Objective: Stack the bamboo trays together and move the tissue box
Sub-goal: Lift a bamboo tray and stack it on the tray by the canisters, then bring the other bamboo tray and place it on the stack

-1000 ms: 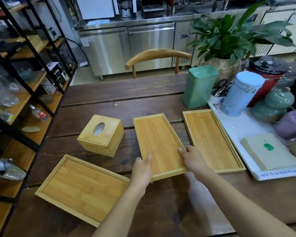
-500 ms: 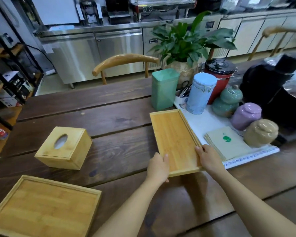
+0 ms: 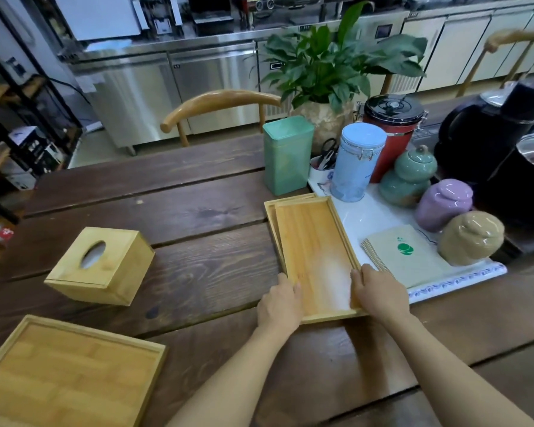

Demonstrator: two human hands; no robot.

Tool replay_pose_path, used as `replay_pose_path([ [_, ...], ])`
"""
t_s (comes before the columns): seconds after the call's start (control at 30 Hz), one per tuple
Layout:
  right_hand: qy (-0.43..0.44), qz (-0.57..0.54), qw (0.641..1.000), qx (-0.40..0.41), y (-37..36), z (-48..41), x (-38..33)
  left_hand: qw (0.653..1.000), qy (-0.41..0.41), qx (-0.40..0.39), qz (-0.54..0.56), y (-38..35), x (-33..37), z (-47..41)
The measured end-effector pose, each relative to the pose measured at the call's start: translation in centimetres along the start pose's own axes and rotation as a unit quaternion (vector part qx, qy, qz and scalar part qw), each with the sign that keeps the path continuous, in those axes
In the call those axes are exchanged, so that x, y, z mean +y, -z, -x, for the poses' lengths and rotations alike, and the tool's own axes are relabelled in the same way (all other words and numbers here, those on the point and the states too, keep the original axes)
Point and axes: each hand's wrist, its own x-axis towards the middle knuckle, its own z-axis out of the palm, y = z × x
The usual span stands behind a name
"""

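Observation:
A narrow bamboo tray [image 3: 313, 248] lies on top of a second narrow tray [image 3: 270, 211], whose rim shows along the left and far sides. My left hand [image 3: 279, 303] grips the top tray's near-left edge. My right hand [image 3: 376, 291] grips its near-right corner. A larger bamboo tray [image 3: 65, 374] rests at the near left of the dark wooden table [image 3: 182, 211]. The bamboo tissue box [image 3: 101, 265], with an oval slot on top, stands left of centre, apart from both hands.
A white tray [image 3: 383, 211] to the right carries a blue canister [image 3: 356, 161], ceramic jars, scissors and folded napkins [image 3: 404, 254]. A green tin [image 3: 285, 154], a potted plant [image 3: 330, 72] and a red canister [image 3: 392, 131] stand behind. Black kettles sit far right; a chair back is beyond the table.
Both hands carried the narrow tray rightward and set it onto the second narrow tray beside the white tray. The view has shifted right with them.

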Motion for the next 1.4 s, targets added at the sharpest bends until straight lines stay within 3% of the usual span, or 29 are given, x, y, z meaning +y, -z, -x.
replay_pose_path([
  [0.17, 0.063, 0.015, 0.995, 0.074, 1.3, -0.8, -1.3, 0.997, 0.048, 0.003, 0.058, 3.2, -3.6, 0.2],
  [0.3, 0.193, -0.069, 0.975, 0.081, 1.7, -0.3, -7.1, 0.991, 0.057, 0.097, 0.075, 8.3, -9.7, 1.4],
  [0.4, 0.248, -0.129, 0.96, -0.016, 0.3, 1.4, -13.0, 0.974, 0.096, 0.207, -0.013, 11.0, -14.8, 3.6],
  [0.47, 0.28, -0.144, 0.944, -0.099, -1.4, 3.4, -17.1, 0.957, 0.164, 0.237, -0.037, 12.0, -18.6, 6.0],
  [0.6, 0.335, -0.129, 0.908, -0.219, -4.3, 8.2, -23.5, 0.919, 0.312, 0.242, 0.011, 11.7, -25.1, 11.4],
  [0.67, 0.352, -0.126, 0.89, -0.262, -5.3, 10.2, -25.9, 0.899, 0.374, 0.209, 0.089, 11.2, -27.1, 13.3],
  [0.77, 0.324, -0.132, 0.876, -0.332, -6.4, 13.0, -28.3, 0.86, 0.416, 0.14, 0.26, 10.2, -27.5, 14.5],
  [0.83, 0.285, -0.125, 0.881, -0.355, -7.3, 15.3, -29.2, 0.83, 0.395, 0.165, 0.358, 9.1, -26.5, 14.6],
  [0.93, 0.243, -0.074, 0.915, -0.312, -7.8, 18.6, -30.1, 0.729, 0.386, 0.242, 0.511, 8.3, -24.6, 14.5],
  [1.03, 0.157, -0.083, 0.922, -0.345, -7.7, 19.6, -30.5, 0.651, 0.421, 0.29, 0.561, 9.2, -24.7, 14.7],
  [1.13, 0.068, -0.187, 0.888, -0.415, -7.6, 19.0, -30.0, 0.628, 0.471, 0.266, 0.56, 10.8, -26.2, 15.4],
  [1.27, 0.051, -0.239, 0.871, -0.427, -7.4, 19.5, -29.8, 0.596, 0.454, 0.178, 0.638, 12.4, -27.0, 16.8],
  [1.33, 0.068, -0.252, 0.878, -0.401, -7.1, 20.6, -30.0, 0.599, 0.463, 0.194, 0.623, 12.0, -26.7, 17.6],
  [1.4, 0.138, -0.237, 0.896, -0.35, -6.6, 21.5, -30.0, 0.598, 0.462, 0.245, 0.608, 11.7, -25.8, 18.5],
])
